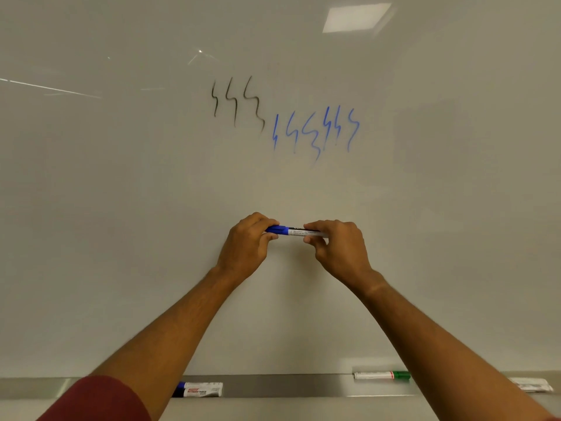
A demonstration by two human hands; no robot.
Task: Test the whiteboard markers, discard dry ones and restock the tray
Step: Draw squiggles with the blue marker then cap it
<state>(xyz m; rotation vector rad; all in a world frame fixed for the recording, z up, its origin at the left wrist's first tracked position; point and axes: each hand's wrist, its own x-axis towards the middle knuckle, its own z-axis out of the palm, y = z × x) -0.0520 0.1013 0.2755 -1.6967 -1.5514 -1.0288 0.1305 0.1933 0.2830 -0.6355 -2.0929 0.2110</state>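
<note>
Both hands hold one blue marker (293,231) level in front of the whiteboard (121,208), well above the tray (288,385). The left hand (247,244) curls its fingers and thumb round the blue cap end; the right hand (340,246) pinches the white, label-printed barrel. The marker is a slim cylinder with small dark print on its side.

The whiteboard is smooth and glossy, catching a ceiling light's reflection (356,17). Above the marker, three wavy black strokes (236,100) stand on the board, and to their right a row of wavy blue strokes (317,129).

The tray is a long grey metal ledge along the board's lower edge. On it, below and left of the marker, two white-barrelled markers (200,389) lie side by side; further right lies a green-capped marker (382,375), and at the far right another white marker (532,384), partly hidden by the right forearm. A dark red sleeve (97,401) covers the left upper arm.
</note>
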